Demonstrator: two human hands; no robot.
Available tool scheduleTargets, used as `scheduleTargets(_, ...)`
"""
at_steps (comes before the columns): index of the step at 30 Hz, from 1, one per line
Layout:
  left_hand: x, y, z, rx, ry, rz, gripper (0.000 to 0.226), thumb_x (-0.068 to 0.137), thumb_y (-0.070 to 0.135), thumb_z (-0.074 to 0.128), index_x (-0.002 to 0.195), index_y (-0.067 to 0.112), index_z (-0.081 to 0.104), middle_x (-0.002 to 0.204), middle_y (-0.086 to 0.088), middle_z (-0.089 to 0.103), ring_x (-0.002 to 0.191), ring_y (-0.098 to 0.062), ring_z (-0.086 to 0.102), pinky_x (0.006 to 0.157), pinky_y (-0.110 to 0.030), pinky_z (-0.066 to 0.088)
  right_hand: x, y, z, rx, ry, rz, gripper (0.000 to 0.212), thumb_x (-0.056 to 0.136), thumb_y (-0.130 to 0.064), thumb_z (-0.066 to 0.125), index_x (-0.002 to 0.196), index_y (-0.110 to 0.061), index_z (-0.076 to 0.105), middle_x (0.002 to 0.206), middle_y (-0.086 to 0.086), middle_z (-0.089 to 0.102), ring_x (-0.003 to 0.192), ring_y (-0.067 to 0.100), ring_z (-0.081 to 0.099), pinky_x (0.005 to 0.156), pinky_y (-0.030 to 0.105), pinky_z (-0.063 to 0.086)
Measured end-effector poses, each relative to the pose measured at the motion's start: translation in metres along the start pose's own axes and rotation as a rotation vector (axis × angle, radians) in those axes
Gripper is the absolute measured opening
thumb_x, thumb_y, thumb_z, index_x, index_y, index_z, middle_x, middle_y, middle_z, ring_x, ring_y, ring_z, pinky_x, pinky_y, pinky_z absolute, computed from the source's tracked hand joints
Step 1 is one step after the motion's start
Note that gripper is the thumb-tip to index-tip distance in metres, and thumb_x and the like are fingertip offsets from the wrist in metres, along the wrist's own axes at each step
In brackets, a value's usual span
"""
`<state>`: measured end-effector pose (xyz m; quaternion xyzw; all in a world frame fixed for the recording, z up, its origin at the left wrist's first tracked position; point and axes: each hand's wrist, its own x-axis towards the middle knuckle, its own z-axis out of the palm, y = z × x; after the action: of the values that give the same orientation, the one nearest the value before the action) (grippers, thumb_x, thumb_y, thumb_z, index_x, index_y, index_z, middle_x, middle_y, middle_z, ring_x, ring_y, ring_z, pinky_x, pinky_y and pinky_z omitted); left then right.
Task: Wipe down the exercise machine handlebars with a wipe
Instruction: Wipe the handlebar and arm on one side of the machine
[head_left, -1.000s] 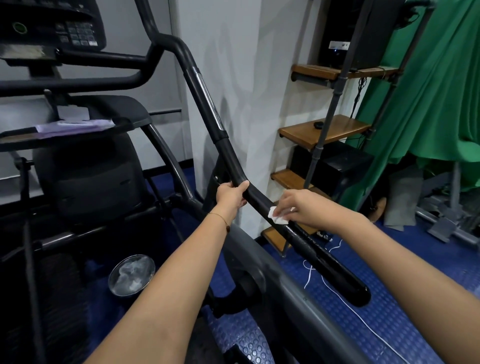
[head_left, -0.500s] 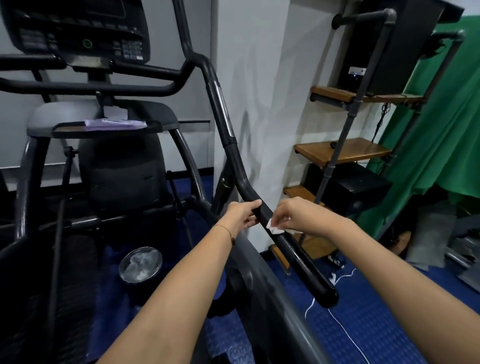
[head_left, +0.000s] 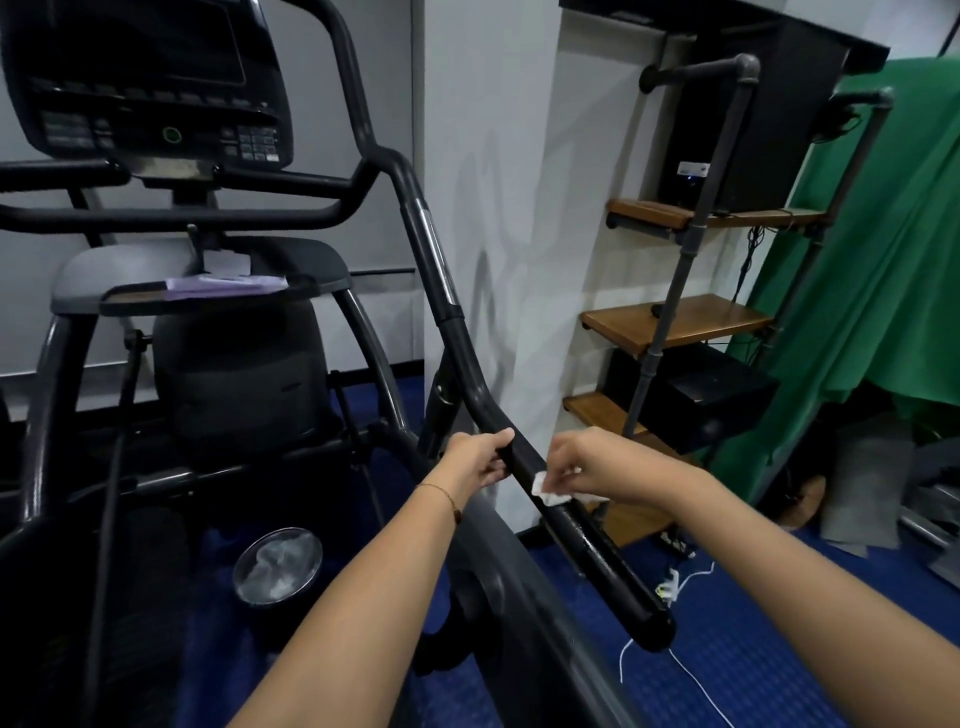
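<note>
A long black handlebar (head_left: 602, 558) of the exercise machine slopes down from upper left to lower right, ending in a rounded tip. My left hand (head_left: 478, 460) grips the bar just below its bend. Right beside it, my right hand (head_left: 582, 467) pinches a small white wipe (head_left: 548, 491) and presses it against the bar. The lower stretch of the bar looks wet and shiny. A second curved bar (head_left: 208, 217) runs across below the console.
The console (head_left: 145, 88) sits at upper left, above a tray (head_left: 332, 270) holding purple and white paper. A round metal lid (head_left: 278, 566) lies low on the machine. Wooden pipe shelves (head_left: 680, 319) and a green curtain (head_left: 883, 270) stand to the right. White cords cross the blue floor.
The view has swung up and to the left, showing more of the console. My right hand with the wipe has stayed close to my left hand on the bar.
</note>
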<state>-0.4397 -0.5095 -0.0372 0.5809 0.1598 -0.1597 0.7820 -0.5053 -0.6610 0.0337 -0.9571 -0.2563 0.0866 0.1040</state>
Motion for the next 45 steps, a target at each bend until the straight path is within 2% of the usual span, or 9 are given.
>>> scheduleTargets(11,-0.002,-0.003,-0.001,-0.022,0.018,0.019,0.015,0.087,0.009,0.066,0.079,0.002,0.055,0.054,-0.003,0.063,0.059,-0.015,0.054,0.042,-0.019,0.053,-0.013,0.016,0.005,0.192,-0.026,-0.005,0.017,0.084,-0.009,0.064,0.093,-0.019,0.074,0.098,0.000,0.060,0.088,0.009,0.059,0.085,0.025,0.047)
scheduleTargets(16,-0.001,-0.003,0.000,-0.010,0.016,0.023,0.014,0.087,0.010,0.065,0.079,0.002,0.056,0.073,-0.009,0.062,0.064,-0.017,0.060,0.054,-0.023,0.056,-0.003,0.011,0.008,0.143,0.076,-0.004,0.015,0.084,-0.009,0.063,0.094,-0.016,0.073,0.091,-0.001,0.057,0.088,0.015,0.058,0.085,0.029,0.047)
scheduleTargets(22,0.000,-0.003,0.000,0.020,0.020,0.014,0.013,0.087,0.010,0.065,0.082,0.002,0.057,0.078,-0.011,0.063,0.069,-0.019,0.063,0.073,-0.030,0.053,-0.014,0.013,0.001,0.180,-0.074,-0.006,0.015,0.084,-0.009,0.063,0.093,-0.015,0.073,0.088,-0.008,0.054,0.086,0.010,0.057,0.082,0.025,0.047)
scheduleTargets(26,-0.001,-0.004,0.000,0.016,0.018,0.018,0.012,0.087,0.010,0.065,0.083,0.003,0.056,0.078,-0.010,0.062,0.069,-0.019,0.061,0.068,-0.029,0.053,-0.015,0.013,0.013,0.189,0.090,-0.020,0.015,0.084,-0.009,0.064,0.091,-0.018,0.074,0.088,-0.005,0.056,0.084,0.010,0.058,0.081,0.024,0.047)
scheduleTargets(30,-0.004,-0.002,0.000,0.024,0.013,0.016,0.012,0.087,0.010,0.065,0.083,0.002,0.056,0.077,-0.010,0.063,0.068,-0.018,0.062,0.061,-0.026,0.053,-0.029,0.021,0.009,0.255,-0.019,-0.004,0.015,0.082,-0.009,0.066,0.089,-0.020,0.075,0.076,-0.014,0.051,0.073,-0.004,0.054,0.078,0.019,0.046)
scheduleTargets(34,-0.006,-0.002,0.000,0.023,0.027,0.031,0.012,0.087,0.009,0.065,0.082,0.002,0.056,0.075,-0.010,0.063,0.067,-0.019,0.062,0.058,-0.026,0.055,-0.028,0.013,0.017,0.217,0.106,-0.002,0.014,0.083,-0.011,0.066,0.091,-0.019,0.075,0.079,-0.012,0.051,0.077,0.006,0.056,0.080,0.025,0.048)
scheduleTargets(38,-0.008,-0.003,0.004,0.015,0.051,0.049,0.012,0.087,0.009,0.065,0.088,0.000,0.057,0.078,-0.011,0.062,0.067,-0.019,0.062,0.066,-0.029,0.057,-0.038,0.014,0.011,0.194,-0.011,-0.019,0.015,0.082,-0.011,0.067,0.091,-0.020,0.075,0.074,-0.013,0.048,0.068,-0.007,0.052,0.066,0.008,0.040)
scheduleTargets(42,-0.014,-0.009,0.009,0.010,0.061,0.038,0.010,0.087,0.006,0.065,0.087,0.001,0.056,0.076,-0.010,0.062,0.066,-0.019,0.062,0.073,-0.033,0.055,-0.036,0.006,0.014,0.093,0.055,-0.028,0.014,0.085,-0.015,0.065,0.094,-0.020,0.074,0.079,-0.013,0.048,0.074,0.003,0.053,0.074,0.019,0.044)
scheduleTargets(45,-0.029,-0.021,0.013,0.076,-0.033,-0.007,0.009,0.085,0.006,0.066,0.085,0.006,0.057,0.073,-0.007,0.060,0.058,-0.016,0.062,0.059,-0.026,0.054,-0.040,0.003,0.013,0.094,0.062,-0.045,0.014,0.085,-0.016,0.064,0.094,-0.021,0.074,0.076,-0.013,0.046,0.071,0.001,0.050,0.070,0.017,0.040)
